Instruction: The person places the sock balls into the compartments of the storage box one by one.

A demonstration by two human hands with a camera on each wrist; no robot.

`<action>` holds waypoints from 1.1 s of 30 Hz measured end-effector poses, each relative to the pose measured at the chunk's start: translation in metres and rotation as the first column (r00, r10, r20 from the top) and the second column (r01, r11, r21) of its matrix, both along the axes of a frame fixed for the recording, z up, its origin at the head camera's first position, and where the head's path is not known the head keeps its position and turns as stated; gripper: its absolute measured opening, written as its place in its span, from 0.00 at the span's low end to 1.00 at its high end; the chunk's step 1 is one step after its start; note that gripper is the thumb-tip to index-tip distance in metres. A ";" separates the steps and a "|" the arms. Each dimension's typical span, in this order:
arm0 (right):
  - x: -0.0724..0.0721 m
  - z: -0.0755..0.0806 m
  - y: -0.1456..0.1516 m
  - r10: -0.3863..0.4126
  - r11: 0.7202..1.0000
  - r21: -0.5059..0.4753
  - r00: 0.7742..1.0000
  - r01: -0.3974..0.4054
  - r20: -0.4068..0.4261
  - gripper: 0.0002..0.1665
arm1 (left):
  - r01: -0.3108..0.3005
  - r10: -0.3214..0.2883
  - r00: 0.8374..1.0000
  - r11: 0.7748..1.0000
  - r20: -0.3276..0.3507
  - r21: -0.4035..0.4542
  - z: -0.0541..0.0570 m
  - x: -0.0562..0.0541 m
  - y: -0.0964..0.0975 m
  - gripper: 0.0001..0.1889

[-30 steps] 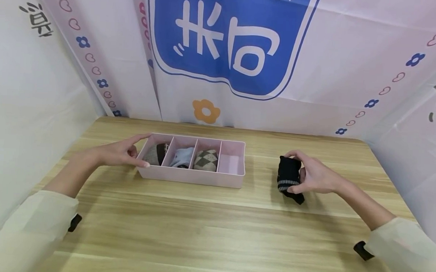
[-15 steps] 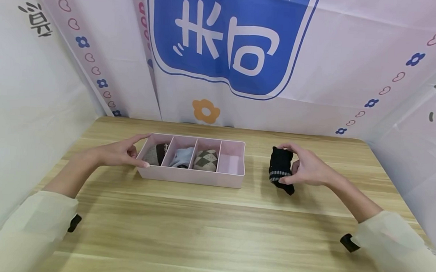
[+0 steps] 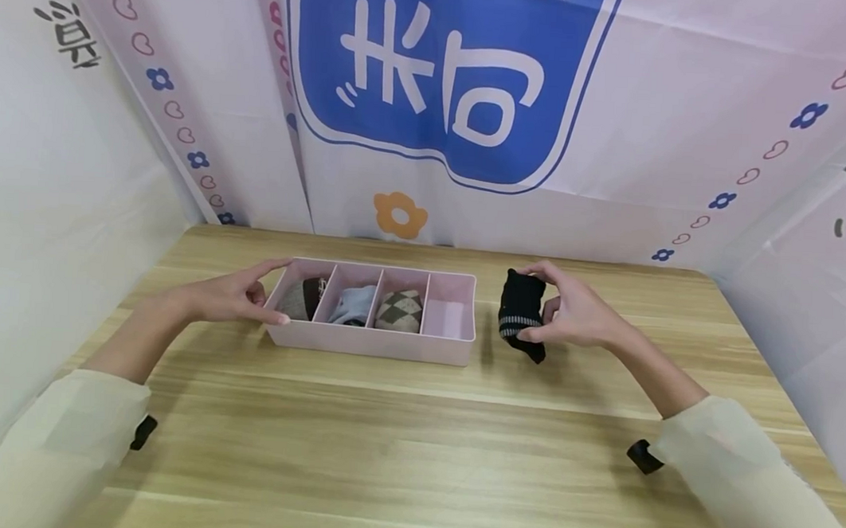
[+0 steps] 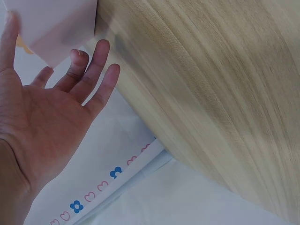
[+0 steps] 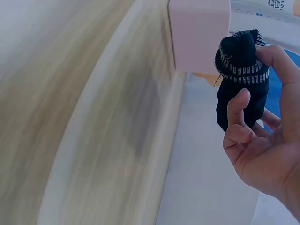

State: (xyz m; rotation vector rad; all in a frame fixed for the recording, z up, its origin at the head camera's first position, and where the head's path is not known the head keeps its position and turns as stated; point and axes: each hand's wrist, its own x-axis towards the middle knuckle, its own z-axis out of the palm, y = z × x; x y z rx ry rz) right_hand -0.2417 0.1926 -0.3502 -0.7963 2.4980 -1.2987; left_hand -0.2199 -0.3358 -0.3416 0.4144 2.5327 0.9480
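In the head view, my right hand (image 3: 571, 308) pinches a folded black sock (image 3: 521, 305) with a white-dashed band, held above the table just right of a pink organizer box (image 3: 368, 343). The right wrist view shows thumb and fingers about the sock (image 5: 243, 101), with the box end (image 5: 200, 37) beyond. My left hand (image 3: 227, 295) grips the box's left end, thumb at the front rim and index finger at the back rim; its other fingers are bent loosely. From left, the compartments hold a grey-brown sock (image 3: 299, 299), a light blue sock (image 3: 353, 303) and an argyle sock (image 3: 400, 311); the rightmost compartment (image 3: 449, 317) is bare.
The box stands toward the back of a wood-grain table (image 3: 384, 453). A printed cloth backdrop (image 3: 612, 218) rises behind the table, with white cloth walls (image 3: 61, 181) at the sides.
My right hand has carried the black sock left and slightly toward the back, closer to the box. The left hand and the box stay in place.
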 end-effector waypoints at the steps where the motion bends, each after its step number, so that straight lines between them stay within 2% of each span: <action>1: -0.001 0.001 -0.002 -0.001 1.000 -0.008 1.000 0.001 0.004 0.53 | -0.002 0.002 1.000 1.000 0.001 -0.003 0.001 0.000 0.000 0.55; 19: -0.011 0.015 -0.038 -0.019 0.999 -0.041 1.000 0.019 0.010 0.52 | 0.000 0.000 1.000 1.000 -0.001 0.008 -0.002 -0.003 -0.001 0.55; 33: -0.015 0.013 -0.077 0.000 0.998 -0.055 1.000 0.001 0.004 0.51 | 0.002 -0.002 1.000 1.000 0.004 0.012 -0.003 -0.003 -0.001 0.55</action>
